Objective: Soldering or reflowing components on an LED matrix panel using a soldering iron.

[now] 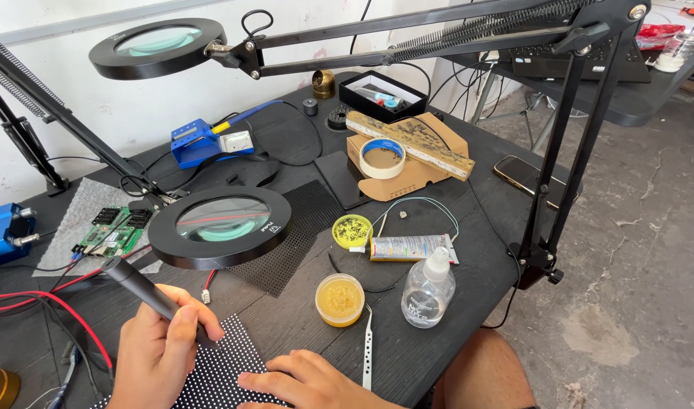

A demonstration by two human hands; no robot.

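Black dotted panel [229, 367] lies at bottom centre of the frame on the table [468, 227]. Left hand [161, 352] is closed round a dark soldering iron [146, 288], tip upper left. Right hand [309, 382] rests flat, fingers spread, on the panel. Tweezers [368, 348] just right; round magnifier lamp [219, 226] above.

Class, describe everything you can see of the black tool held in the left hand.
The tool is a slim, pen-like black rod, matte and seemingly plastic or metal. The left hand grips its lower end like a pen, and its upper end slants up to the left. Its tip is hidden by the fingers, above a dotted black panel. A red wire runs close by.
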